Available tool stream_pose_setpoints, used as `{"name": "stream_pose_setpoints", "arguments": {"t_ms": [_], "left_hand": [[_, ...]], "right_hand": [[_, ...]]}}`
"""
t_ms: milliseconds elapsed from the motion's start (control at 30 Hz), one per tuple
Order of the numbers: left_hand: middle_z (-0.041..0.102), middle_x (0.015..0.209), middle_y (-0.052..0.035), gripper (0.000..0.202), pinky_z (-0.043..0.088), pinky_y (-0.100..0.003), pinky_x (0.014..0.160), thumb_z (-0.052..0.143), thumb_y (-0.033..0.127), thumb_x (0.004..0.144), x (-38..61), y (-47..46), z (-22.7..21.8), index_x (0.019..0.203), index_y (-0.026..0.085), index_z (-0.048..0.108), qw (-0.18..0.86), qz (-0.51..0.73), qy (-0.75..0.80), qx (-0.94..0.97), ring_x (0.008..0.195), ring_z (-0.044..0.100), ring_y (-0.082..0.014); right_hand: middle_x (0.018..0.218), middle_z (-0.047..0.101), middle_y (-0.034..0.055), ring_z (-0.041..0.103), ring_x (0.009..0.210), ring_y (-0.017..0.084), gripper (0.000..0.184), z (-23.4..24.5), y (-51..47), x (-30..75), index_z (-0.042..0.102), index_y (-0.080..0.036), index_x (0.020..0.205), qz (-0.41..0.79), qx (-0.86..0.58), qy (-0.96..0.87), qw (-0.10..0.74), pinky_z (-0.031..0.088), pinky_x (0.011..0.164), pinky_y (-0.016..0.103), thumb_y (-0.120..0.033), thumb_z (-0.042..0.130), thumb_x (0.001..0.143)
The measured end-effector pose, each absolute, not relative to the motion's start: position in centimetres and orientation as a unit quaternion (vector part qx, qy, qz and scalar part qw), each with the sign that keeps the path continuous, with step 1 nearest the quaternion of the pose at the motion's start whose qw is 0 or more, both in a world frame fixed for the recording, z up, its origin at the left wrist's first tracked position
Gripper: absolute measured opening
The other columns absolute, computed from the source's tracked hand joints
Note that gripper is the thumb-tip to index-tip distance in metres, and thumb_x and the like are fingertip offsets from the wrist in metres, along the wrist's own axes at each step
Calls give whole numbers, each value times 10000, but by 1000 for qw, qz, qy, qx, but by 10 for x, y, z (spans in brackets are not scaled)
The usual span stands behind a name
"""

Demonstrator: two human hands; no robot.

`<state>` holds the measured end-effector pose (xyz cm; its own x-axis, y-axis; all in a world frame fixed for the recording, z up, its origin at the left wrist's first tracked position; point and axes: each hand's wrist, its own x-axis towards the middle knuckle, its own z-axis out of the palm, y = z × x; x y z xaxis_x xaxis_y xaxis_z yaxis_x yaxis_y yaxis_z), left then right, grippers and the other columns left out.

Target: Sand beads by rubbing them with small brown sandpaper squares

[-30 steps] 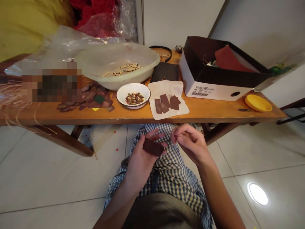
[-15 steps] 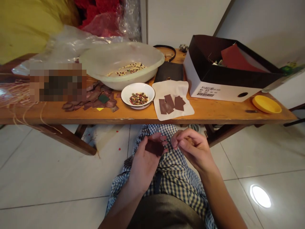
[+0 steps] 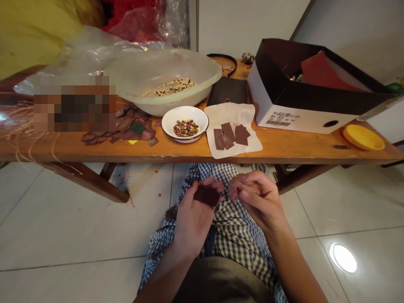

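Note:
In my left hand [image 3: 198,214] lies a dark brown flat piece [image 3: 206,196], resting across the palm with the fingers curled around its edge. Just to its right, my right hand [image 3: 257,195] is closed with thumb and fingertips pinched together; whatever it may hold is too small to make out. Both hands hover above my checked cloth lap [image 3: 233,227], apart from each other. Beyond them on the wooden bench, a white bowl [image 3: 168,122] holds small mixed-colour beads. Beside it, several brown pieces [image 3: 242,134] lie on a pale sheet [image 3: 217,113].
A large pale basin [image 3: 135,75] with scattered beads stands behind the bowl. To the right are a black-and-white box [image 3: 303,120] and a yellow dish [image 3: 362,136]. A pile of brown scraps [image 3: 129,126] lies left, near straw-like strands [image 3: 19,122]. The bench's front edge [image 3: 176,159] borders my lap.
The view has shifted slightly, so the things on the bench appear a little moved. Both hands keep nearly the same pose, and the brown piece stays in my left hand.

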<state>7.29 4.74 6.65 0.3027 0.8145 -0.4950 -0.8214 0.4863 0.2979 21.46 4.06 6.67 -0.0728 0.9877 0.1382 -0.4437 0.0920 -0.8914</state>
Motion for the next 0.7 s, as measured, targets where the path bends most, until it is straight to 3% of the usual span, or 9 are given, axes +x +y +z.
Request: {"name": "stream_pose_setpoints", "arguments": {"t_ms": [367, 700], "left_hand": [[641, 829, -69, 313, 486, -297, 822, 435, 282, 895, 72, 48, 60, 830, 108, 687, 803, 516, 296, -43, 835, 600, -166], [622, 704, -41, 368, 499, -271, 744, 408, 272, 908, 77, 44, 60, 678, 122, 652, 775, 560, 289, -48, 729, 606, -143]], "right_hand": [[730, 628, -6, 584, 678, 140, 106, 65, 42, 213, 664, -240, 838, 599, -323, -435, 589, 469, 642, 306, -156, 674, 774], [731, 618, 4, 553, 674, 134, 108, 65, 43, 205, 629, -209, 830, 644, -299, -398, 581, 439, 650, 306, -138, 675, 763]]}}
